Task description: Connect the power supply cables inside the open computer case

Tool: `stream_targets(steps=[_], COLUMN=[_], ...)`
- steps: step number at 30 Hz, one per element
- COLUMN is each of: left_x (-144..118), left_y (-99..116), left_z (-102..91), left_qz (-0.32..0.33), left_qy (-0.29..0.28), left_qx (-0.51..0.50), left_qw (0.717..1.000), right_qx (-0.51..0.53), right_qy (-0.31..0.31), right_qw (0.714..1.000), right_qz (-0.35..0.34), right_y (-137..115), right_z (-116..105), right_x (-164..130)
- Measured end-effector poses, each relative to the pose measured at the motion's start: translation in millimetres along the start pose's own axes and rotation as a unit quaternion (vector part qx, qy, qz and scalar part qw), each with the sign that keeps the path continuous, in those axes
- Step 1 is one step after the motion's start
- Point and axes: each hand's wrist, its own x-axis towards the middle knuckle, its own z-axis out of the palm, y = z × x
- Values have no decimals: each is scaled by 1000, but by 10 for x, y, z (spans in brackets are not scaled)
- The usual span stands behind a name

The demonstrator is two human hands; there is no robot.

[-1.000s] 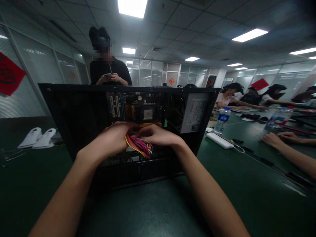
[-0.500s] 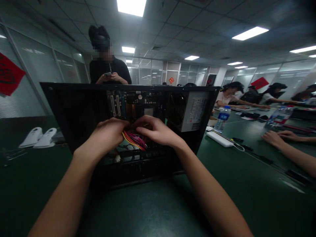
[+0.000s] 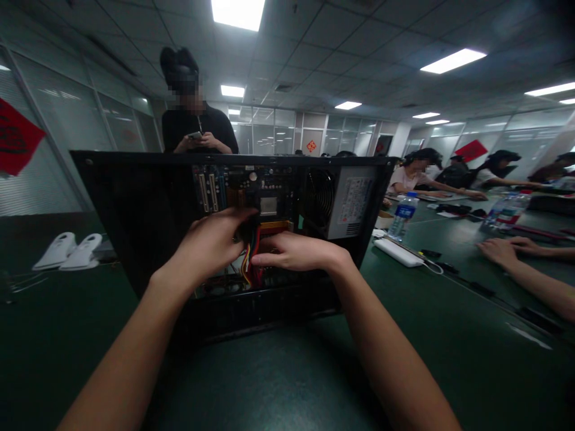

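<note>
Head cam: left hand (image 3: 214,244) & right hand (image 3: 296,252) clamp wire bundle (image 3: 251,258), plug end hidden.

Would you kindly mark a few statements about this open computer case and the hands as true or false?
1. Both hands are inside the open computer case. True.
2. The left hand grips a screwdriver. False: its grip closes on the coloured wire bundle.
3. The right hand touches the same wires. True.
4. The water bottle lies inside the case. False: it stands upright on the green table, right of the case.
</note>
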Motion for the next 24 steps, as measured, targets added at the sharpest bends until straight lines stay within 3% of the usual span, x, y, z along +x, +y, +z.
stream_targets(steps=[2,5,7,13,16,20,24], left_x=[6,17,26,56,62,61,43], left_y=[33,24,8,120,232,321,291], left_z=[22,75,102,120,169,273,364], left_qz=[5,-2,-1,-65,-90,-84,-50], left_qy=[-16,-36,-38,7,19,-37,-104], left_qx=[-5,6,4,-10,14,73,85], left_qw=[1000,999,999,998,996,993,990], right_qx=[-75,-189,-213,-194,-207,-237,-189], right_qy=[-19,-73,-107,-48,-31,-38,-61], right_qw=[992,944,922,952,951,934,954], right_qz=[95,258,307,232,226,264,224], right_y=[2,48,74,-43,-92,-102,-160], right_z=[-24,-35,-34,-29,-25,-36,-30], right_x=[-58,-125,-145,-138,-146,-176,-188])
